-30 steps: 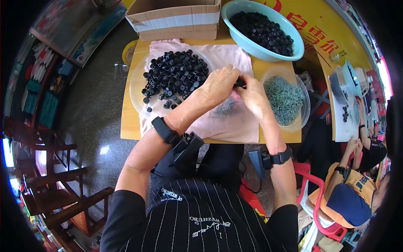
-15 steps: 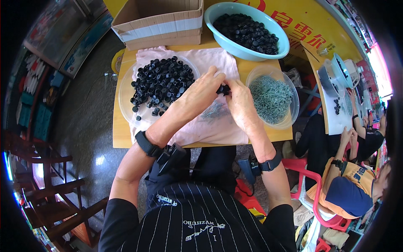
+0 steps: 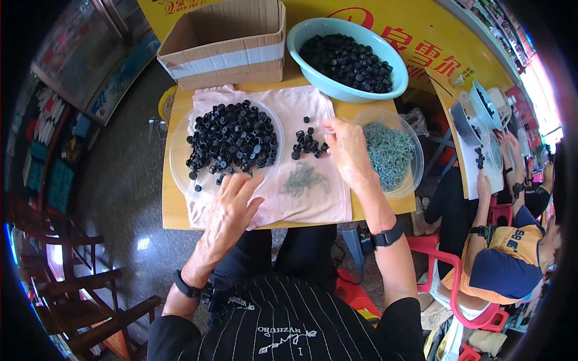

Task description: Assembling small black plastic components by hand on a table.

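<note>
My left hand, open with fingers spread, hovers at the near edge of a heap of small black plastic caps in a shallow clear tray. My right hand is above the pink cloth, beside a small cluster of black caps. Its fingers curve loosely, with thumb and forefinger apart and nothing visible between them. Some greenish-grey screws lie on the cloth below that cluster. To the right of my right hand, a round clear tub holds many more such screws.
An open cardboard box and a pale blue basin full of black caps stand along the table's far side. At the right, people sit at another table with similar parts. A red plastic chair stands there too.
My hands have parted. The left came back toward me and down to the tray's near edge; the right stayed near the cluster. The black caps between my fingers now lie loose on the cloth.
</note>
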`<state>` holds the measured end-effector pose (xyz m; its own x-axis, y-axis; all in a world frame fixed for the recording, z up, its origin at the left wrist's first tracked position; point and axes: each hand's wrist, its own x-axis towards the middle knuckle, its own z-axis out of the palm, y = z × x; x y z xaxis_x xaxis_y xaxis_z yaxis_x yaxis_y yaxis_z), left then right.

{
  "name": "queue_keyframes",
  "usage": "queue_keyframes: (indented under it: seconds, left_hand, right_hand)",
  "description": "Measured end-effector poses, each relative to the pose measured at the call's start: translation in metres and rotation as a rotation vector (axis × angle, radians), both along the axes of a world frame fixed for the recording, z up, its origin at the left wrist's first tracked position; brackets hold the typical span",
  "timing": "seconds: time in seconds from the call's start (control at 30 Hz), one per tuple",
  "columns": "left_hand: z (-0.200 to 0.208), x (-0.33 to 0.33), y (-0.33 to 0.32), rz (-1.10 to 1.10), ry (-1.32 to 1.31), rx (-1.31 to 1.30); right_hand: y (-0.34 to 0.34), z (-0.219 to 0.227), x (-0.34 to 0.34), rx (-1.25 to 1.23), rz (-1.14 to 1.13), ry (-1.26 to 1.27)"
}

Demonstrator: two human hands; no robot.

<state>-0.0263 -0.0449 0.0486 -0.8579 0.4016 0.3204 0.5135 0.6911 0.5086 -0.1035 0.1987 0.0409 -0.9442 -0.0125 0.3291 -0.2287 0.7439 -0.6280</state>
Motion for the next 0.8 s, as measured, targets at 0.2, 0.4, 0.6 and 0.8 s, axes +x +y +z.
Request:
queue_keyframes:
  seconds: [0.2, 0.4, 0.6, 0.8]
  left_hand:
    - [-0.016, 0.002, -0.012, 0.028, 0.028, 0.028]
    - [-0.014, 0.002, -0.018, 0.007, 0.056, -0.013]
    - [-0.004, 0.005, -0.010, 0.029, 0.077, 0.034]
    - [0.011, 0.016, 0.017, -0.043, -0.149, 0.487]
  right_hand:
    - [0.000, -0.013, -0.025, 0.012, 0.097, -0.030]
    - [0.003, -0.017, -0.030, 0.079, 0.126, -0.025]
    - [0.002, 0.006, -0.013, -0.134, 0.064, -0.084]
    - [-0.016, 0.041, 0.058, -0.666, 0.129, -0.340]
